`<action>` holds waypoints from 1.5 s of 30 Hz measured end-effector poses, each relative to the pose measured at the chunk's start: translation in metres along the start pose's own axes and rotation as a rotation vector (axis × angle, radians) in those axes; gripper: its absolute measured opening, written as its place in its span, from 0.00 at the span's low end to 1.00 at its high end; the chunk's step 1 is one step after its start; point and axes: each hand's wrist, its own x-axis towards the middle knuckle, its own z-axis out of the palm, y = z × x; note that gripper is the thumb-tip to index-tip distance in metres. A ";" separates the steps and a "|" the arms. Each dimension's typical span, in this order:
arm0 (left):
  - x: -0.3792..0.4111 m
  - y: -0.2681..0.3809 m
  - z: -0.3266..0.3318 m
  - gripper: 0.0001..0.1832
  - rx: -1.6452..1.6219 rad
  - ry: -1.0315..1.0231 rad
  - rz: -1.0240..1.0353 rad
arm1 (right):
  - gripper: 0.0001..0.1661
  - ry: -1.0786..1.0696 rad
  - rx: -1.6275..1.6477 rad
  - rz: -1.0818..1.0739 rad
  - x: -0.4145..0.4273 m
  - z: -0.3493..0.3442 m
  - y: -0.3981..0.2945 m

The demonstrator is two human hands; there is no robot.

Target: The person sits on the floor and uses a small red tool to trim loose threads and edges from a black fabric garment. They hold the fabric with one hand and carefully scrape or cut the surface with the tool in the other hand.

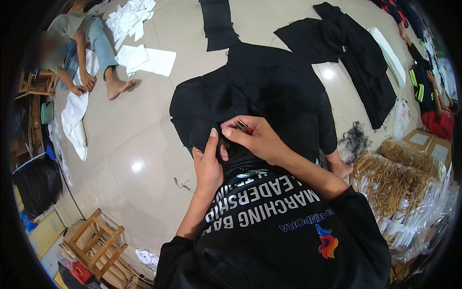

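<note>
Black fabric (pixel 274 83) lies spread over my lap and legs. At its near edge my left hand (pixel 209 162) pinches a fold between thumb and fingers. Close beside it on the right, my right hand (pixel 252 135) grips a small metal tool with a red part (pixel 243 127), perhaps thread snips, and its thumb and forefinger meet at the cloth edge. Whether the tool's blades touch the cloth cannot be told. Another black fabric strip (pixel 218 25) lies beyond my lap, and more black cloth pieces (pixel 364 68) with frayed edges lie to the right.
A co-worker (pixel 83 47) sits at the upper left handling white cloth (pixel 76 123). White scraps (pixel 131 18) lie nearby. A wooden stool (pixel 95 245) is at lower left. Tan fringed bundles in plastic (pixel 393 180), dark thread fluff (pixel 353 141) and cardboard boxes (pixel 418 139) are at right, near other people.
</note>
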 end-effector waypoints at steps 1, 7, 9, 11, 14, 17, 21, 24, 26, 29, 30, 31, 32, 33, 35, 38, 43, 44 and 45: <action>0.000 0.001 0.000 0.09 -0.010 -0.007 -0.003 | 0.13 0.002 0.037 -0.045 0.001 0.005 0.001; -0.005 -0.004 0.003 0.07 0.122 -0.016 0.060 | 0.14 0.191 0.179 0.086 0.007 0.010 -0.002; -0.007 -0.005 0.006 0.08 0.180 0.043 0.071 | 0.15 0.256 0.140 0.011 0.013 0.014 0.003; -0.007 -0.006 0.005 0.09 0.228 0.065 0.046 | 0.16 0.294 0.119 -0.093 0.017 0.018 0.006; -0.003 -0.005 0.008 0.17 0.272 0.226 0.047 | 0.19 0.264 0.021 -0.193 0.025 0.017 0.014; -0.009 -0.002 0.009 0.19 0.339 0.218 0.032 | 0.20 0.305 -0.025 -0.275 0.033 0.012 0.015; -0.006 -0.006 0.005 0.20 0.305 0.167 -0.039 | 0.20 0.299 -0.036 -0.308 0.039 0.009 0.019; 0.004 0.004 0.001 0.22 0.271 0.038 -0.100 | 0.20 0.264 0.029 -0.286 0.036 0.009 0.011; 0.009 0.000 0.004 0.21 0.092 0.048 0.014 | 0.20 0.225 0.010 -0.193 0.033 0.007 0.008; 0.023 0.031 -0.001 0.24 -0.533 -0.251 -0.245 | 0.21 0.268 -0.102 -0.199 0.032 0.000 0.007; 0.029 0.030 -0.003 0.24 -0.503 -0.208 -0.269 | 0.20 0.262 -0.099 -0.198 0.033 -0.001 0.008; 0.036 0.027 -0.005 0.23 -0.473 -0.166 -0.293 | 0.20 0.256 -0.096 -0.197 0.033 -0.001 0.009; 0.039 0.025 -0.007 0.22 -0.442 -0.123 -0.317 | 0.19 0.250 -0.094 -0.196 0.033 -0.001 0.009; 0.038 0.024 -0.006 0.22 -0.372 -0.104 -0.308 | 0.18 0.241 -0.077 -0.195 0.031 -0.001 0.006; 0.033 0.020 -0.002 0.20 -0.230 -0.067 -0.288 | 0.15 0.222 -0.044 -0.193 0.027 0.000 -0.004; 0.028 0.021 0.005 0.22 -0.160 -0.054 -0.241 | 0.08 0.194 -0.124 -0.243 0.028 -0.009 0.000; 0.022 0.012 0.009 0.28 -0.032 0.011 -0.012 | 0.07 0.182 -0.329 -0.321 0.024 -0.013 0.000; 0.020 0.012 0.009 0.29 0.009 0.012 0.022 | 0.08 0.181 -0.379 -0.297 0.023 -0.014 -0.001; 0.020 0.012 0.010 0.29 0.048 0.010 0.057 | 0.09 0.184 -0.383 -0.305 0.023 -0.015 0.000</action>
